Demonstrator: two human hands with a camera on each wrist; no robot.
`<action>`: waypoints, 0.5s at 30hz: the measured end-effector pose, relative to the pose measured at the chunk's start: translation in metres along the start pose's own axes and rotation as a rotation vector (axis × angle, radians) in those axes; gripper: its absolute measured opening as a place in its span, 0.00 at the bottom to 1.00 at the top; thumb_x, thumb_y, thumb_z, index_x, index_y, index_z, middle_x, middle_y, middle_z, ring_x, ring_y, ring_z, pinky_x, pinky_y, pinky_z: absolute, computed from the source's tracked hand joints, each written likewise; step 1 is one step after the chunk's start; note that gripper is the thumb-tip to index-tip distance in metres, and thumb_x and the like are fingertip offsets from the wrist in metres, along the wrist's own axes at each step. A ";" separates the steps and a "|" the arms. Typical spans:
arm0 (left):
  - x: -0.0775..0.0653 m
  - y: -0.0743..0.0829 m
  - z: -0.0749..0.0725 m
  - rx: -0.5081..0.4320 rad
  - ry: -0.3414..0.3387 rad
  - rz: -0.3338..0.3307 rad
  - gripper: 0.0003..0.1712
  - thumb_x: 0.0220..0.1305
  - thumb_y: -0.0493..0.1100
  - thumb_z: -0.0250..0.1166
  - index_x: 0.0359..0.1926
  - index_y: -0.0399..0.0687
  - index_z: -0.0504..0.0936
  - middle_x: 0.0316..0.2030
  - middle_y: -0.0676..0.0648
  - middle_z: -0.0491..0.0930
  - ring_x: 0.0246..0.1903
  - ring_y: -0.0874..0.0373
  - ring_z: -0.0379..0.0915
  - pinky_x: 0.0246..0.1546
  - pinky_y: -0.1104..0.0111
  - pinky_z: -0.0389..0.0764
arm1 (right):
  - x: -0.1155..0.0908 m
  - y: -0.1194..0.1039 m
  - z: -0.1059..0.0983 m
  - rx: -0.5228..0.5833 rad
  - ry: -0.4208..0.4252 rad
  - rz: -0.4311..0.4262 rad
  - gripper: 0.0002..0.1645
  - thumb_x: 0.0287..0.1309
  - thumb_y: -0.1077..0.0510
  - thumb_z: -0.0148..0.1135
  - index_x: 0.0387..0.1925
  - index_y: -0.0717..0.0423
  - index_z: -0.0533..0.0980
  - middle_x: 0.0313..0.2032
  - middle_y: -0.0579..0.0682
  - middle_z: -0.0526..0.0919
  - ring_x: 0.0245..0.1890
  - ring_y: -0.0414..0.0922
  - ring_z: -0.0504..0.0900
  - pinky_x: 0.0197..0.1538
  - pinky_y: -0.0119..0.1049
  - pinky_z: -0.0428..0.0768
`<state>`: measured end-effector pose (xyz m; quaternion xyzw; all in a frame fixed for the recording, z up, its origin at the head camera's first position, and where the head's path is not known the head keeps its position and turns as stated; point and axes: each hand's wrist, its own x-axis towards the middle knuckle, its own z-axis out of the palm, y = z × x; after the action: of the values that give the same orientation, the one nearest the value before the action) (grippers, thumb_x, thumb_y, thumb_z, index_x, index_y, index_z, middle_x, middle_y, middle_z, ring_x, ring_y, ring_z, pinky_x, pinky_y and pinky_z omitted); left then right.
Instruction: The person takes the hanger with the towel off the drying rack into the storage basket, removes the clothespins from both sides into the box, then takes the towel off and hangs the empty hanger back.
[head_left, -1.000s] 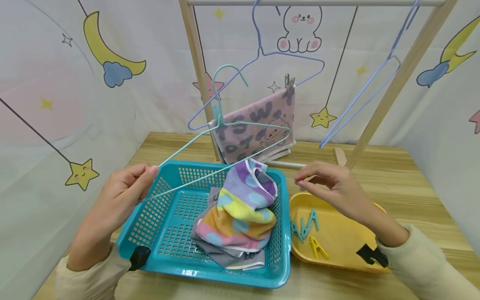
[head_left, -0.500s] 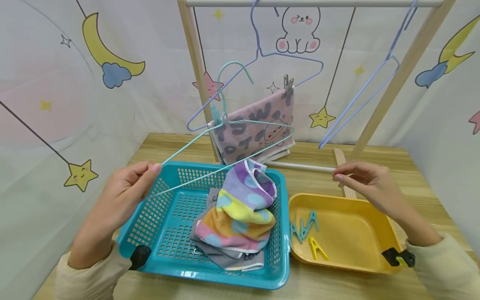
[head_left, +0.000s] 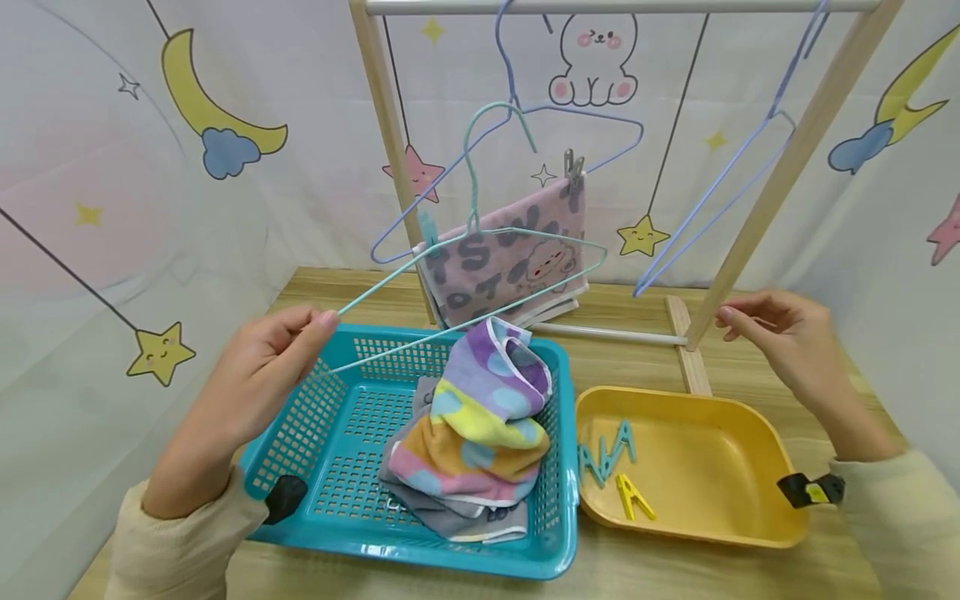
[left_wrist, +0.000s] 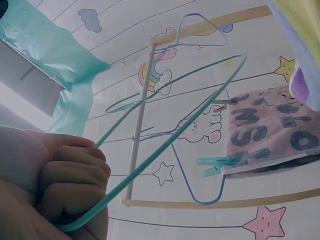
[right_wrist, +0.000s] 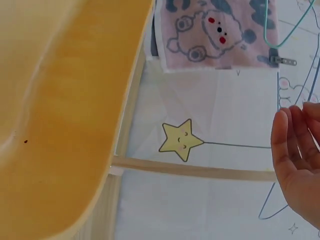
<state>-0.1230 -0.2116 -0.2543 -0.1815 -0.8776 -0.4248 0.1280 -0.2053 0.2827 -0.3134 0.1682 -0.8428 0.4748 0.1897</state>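
Observation:
My left hand (head_left: 266, 362) grips one end of a mint green wire hanger (head_left: 474, 218), its hook pointing up. In the left wrist view, curled fingers wrap the green hanger (left_wrist: 150, 160). My right hand (head_left: 795, 346) holds nothing, its fingers loosely bent and the fingertips close to the rack's right post (head_left: 716, 300); whether they touch it I cannot tell. Below the hanger, a striped multicoloured towel (head_left: 483, 425) lies on grey cloth (head_left: 491, 527) in the teal basket (head_left: 567, 467).
On the wooden rack, a pink towel (head_left: 491, 271) hangs clipped to a blue hanger (head_left: 457, 167). Another blue hanger (head_left: 705, 208) hangs at right. A yellow tub (head_left: 705, 467) beside the basket holds several teal clothespins (head_left: 626, 442) and a yellow clothespin (head_left: 632, 497).
My right hand has moved right, from above the yellow tub to near the rack's right post. My left hand and the green hanger have shifted slightly up and to the right.

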 end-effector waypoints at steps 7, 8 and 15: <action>0.013 0.014 0.000 0.035 -0.003 0.028 0.20 0.70 0.44 0.49 0.19 0.46 0.63 0.11 0.50 0.54 0.11 0.57 0.51 0.12 0.67 0.54 | 0.019 0.026 -0.007 0.072 0.213 0.144 0.13 0.51 0.66 0.65 0.37 0.71 0.76 0.30 0.42 0.82 0.23 0.37 0.79 0.31 0.21 0.76; 0.015 0.016 -0.001 0.040 -0.002 0.028 0.20 0.70 0.44 0.49 0.19 0.46 0.63 0.11 0.50 0.54 0.11 0.56 0.51 0.12 0.66 0.54 | 0.022 0.028 -0.007 0.076 0.243 0.164 0.13 0.50 0.65 0.66 0.37 0.69 0.77 0.30 0.43 0.81 0.23 0.36 0.79 0.31 0.21 0.76; 0.028 0.026 0.001 0.042 -0.005 0.054 0.20 0.70 0.46 0.49 0.19 0.46 0.64 0.12 0.49 0.55 0.13 0.56 0.52 0.14 0.66 0.55 | 0.040 0.032 -0.005 0.068 0.378 0.255 0.17 0.47 0.62 0.69 0.40 0.59 0.75 0.37 0.43 0.76 0.32 0.34 0.78 0.33 0.18 0.74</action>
<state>-0.1371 -0.1904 -0.2265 -0.2033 -0.8815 -0.4021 0.1412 -0.2543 0.2991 -0.3153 -0.0253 -0.7902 0.5460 0.2771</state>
